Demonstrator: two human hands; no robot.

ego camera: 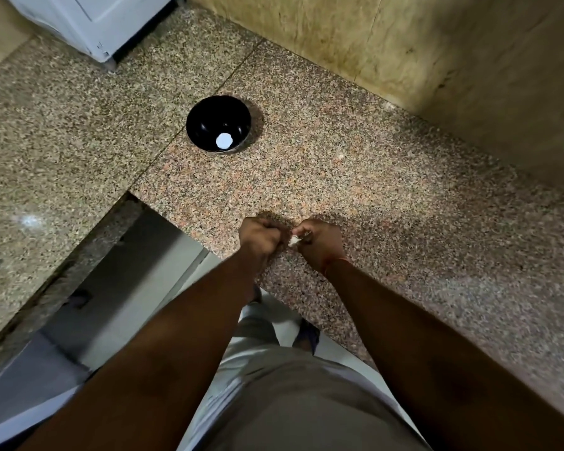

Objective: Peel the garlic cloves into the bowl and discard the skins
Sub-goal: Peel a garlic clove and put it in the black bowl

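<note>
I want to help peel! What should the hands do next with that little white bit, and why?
Probably keep pulling the skin off: both the left hand and right hand pinch the garlic clove between them, and the black bowl sits apart, farther back.

Both bare forearms extend forward and converge, the left hand curled into a loose fist with knuckles up, the right hand, a thin reddish thread at its wrist, curled likewise, fingertips of both meeting on a small white garlic clove.
</note>
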